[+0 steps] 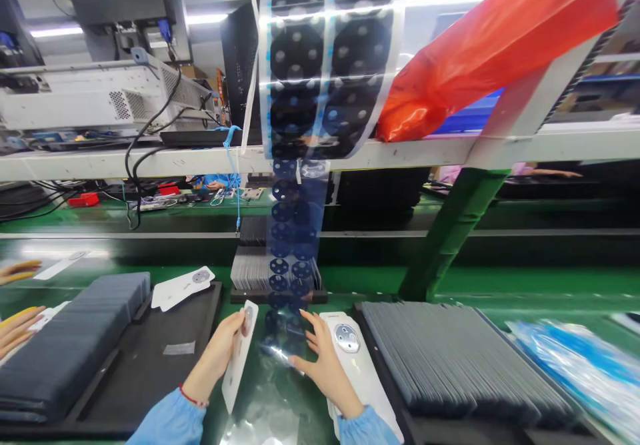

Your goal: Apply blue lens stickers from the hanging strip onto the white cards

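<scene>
My left hand (220, 348) is closed around a white phone back cover (239, 365), gripping it near its round camera area and holding it tilted on edge. From a roll of dark round stickers (295, 65) hangs a clear strip (293, 231) bearing dark perforated discs, which reaches down between my hands. My right hand (323, 361) is at the strip's lower end, thumb and fingers spread. Whether its fingertips touch the film I cannot tell. Under and beside my right wrist lie white phone back covers (357, 371) with a silver camera ring, partly hidden by my arm.
On the right, a black tray holds a row of grey sheets (450, 351), beside blue-and-clear plastic bags (575, 365). Left stands a black tray (165, 358) with white covers (183, 288) and dark slabs (80, 338). Another person's hands (20, 331) are at far left. A white rail (200, 158) crosses above.
</scene>
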The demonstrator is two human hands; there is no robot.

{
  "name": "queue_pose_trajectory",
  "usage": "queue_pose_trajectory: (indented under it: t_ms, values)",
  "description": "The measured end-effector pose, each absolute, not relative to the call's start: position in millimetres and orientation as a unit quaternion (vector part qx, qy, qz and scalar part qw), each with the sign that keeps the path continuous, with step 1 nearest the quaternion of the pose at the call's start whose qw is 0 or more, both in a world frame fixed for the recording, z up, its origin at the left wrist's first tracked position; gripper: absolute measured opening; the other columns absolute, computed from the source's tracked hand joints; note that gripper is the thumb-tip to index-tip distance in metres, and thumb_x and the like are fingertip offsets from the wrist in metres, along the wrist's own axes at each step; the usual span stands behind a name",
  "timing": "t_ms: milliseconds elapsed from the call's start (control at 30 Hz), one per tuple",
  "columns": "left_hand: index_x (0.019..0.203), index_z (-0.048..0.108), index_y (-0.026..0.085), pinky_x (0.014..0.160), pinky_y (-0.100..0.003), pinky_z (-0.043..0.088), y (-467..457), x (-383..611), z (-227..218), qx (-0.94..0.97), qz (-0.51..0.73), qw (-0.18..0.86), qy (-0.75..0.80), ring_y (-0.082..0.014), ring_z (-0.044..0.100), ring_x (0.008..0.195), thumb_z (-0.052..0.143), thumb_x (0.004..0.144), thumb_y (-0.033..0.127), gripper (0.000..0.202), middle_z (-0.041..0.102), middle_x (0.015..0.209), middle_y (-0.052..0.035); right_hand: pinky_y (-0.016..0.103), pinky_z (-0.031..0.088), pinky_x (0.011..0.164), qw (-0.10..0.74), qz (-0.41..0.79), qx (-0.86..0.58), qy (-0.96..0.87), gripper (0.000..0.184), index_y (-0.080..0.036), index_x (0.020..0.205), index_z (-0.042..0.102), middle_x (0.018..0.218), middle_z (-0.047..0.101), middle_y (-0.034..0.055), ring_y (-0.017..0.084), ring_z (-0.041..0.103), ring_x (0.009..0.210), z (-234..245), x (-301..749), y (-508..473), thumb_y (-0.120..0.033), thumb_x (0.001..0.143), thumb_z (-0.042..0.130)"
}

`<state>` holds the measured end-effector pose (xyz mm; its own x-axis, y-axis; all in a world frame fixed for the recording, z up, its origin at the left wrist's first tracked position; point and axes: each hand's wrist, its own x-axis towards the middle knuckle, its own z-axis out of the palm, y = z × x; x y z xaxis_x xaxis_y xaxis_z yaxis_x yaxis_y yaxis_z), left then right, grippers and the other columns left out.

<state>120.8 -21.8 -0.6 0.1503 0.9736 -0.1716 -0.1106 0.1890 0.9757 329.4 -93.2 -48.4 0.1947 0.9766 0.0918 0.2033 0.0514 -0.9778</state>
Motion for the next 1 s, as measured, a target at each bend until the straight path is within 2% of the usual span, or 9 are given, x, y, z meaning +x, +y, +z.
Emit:
queue_pose_trajectory:
  t_ms: [133,300,400,467,567,667,800,900,1000]
  values:
    - [0.052,0.053,0.018,0.056,-0.027,0.034,-34,133,-5,0.459,0.396,0.655,0.451,-0.0136,0.043,0.054,0.074,0.062,0.057,0.045,0.051,0.052,0.003,0.038,0.052,0.082,0.499,0.427,-0.557,-0.509,0.064,-0.026,0.119,0.057,0.105,0.06,0.003,0.022,0.063,0.087,-48,330,-89,-0.01,0.057,0.062]
    - [0.055,0.059,0.016,0.059,-0.026,0.035,-42,130,-3,0.453,0.358,0.693,0.432,-0.0138,0.047,0.056,0.078,0.063,0.049,0.039,0.055,0.054,0.0015,0.034,0.053,0.079,0.501,0.372,-0.546,-0.559,0.047,-0.026,0.112,0.065,0.082,0.062,-0.0008,0.019,0.063,0.078,-37,324,-92,-0.011,0.067,0.06]
    - [0.061,0.064,0.015,0.059,-0.024,0.036,-46,128,-5,0.441,0.36,0.705,0.422,-0.0127,0.048,0.055,0.078,0.064,0.047,0.035,0.057,0.056,0.0014,0.035,0.055,0.08,0.483,0.289,-0.547,-0.619,0.045,-0.029,0.112,0.066,0.098,0.061,0.0021,0.02,0.064,0.082,-35,321,-95,-0.01,0.071,0.065]
    - [0.063,0.065,0.015,0.058,-0.023,0.036,-47,127,-6,0.432,0.372,0.71,0.414,-0.0116,0.048,0.054,0.077,0.067,0.047,0.034,0.056,0.056,0.002,0.04,0.053,0.088,0.47,0.226,-0.549,-0.653,0.047,-0.031,0.115,0.064,0.119,0.055,0.0058,0.024,0.063,0.099,-34,320,-98,-0.011,0.073,0.068]
    - [0.064,0.065,0.016,0.057,-0.022,0.037,-48,125,-9,0.422,0.388,0.716,0.398,-0.0111,0.048,0.053,0.075,0.071,0.045,0.032,0.057,0.056,0.002,0.057,0.039,0.103,0.442,0.095,-0.564,-0.691,0.034,-0.029,0.11,0.065,0.148,0.028,0.0094,0.036,0.037,0.132,-29,317,-101,-0.016,0.078,0.07]
    - [0.061,0.065,0.016,0.061,-0.023,0.04,-48,124,-11,0.416,0.399,0.723,0.381,-0.0128,0.052,0.055,0.072,0.075,0.042,0.03,0.058,0.055,0.0013,0.068,0.028,0.105,0.412,-0.006,-0.559,-0.719,0.02,-0.026,0.099,0.066,0.157,0.011,0.0057,0.04,0.014,0.14,-22,313,-104,-0.016,0.083,0.066]
    - [0.062,0.068,0.016,0.07,-0.026,0.044,-47,123,-12,0.403,0.404,0.736,0.364,-0.0159,0.059,0.061,0.072,0.076,0.04,0.028,0.062,0.056,-0.0006,0.063,0.038,0.102,0.413,0.013,-0.523,-0.746,0.011,-0.024,0.085,0.062,0.143,0.042,0.0078,0.035,0.034,0.134,-23,308,-105,-0.013,0.086,0.06]
    - [0.071,0.072,0.015,0.074,-0.026,0.047,-47,122,-10,0.383,0.406,0.749,0.357,-0.0174,0.063,0.068,0.075,0.073,0.039,0.024,0.069,0.067,-0.0033,0.054,0.047,0.097,0.442,0.058,-0.518,-0.73,0.019,-0.023,0.105,0.06,0.13,0.056,0.0099,0.03,0.05,0.122,-28,308,-104,-0.019,0.087,0.062]
    - [0.076,0.074,0.015,0.078,-0.026,0.048,-47,121,-8,0.363,0.407,0.765,0.344,-0.0188,0.066,0.075,0.079,0.069,0.037,0.024,0.073,0.075,-0.0053,0.052,0.047,0.098,0.454,0.044,-0.501,-0.735,0.032,-0.024,0.121,0.055,0.121,0.063,0.0082,0.027,0.058,0.113,-28,310,-102,-0.025,0.089,0.061]
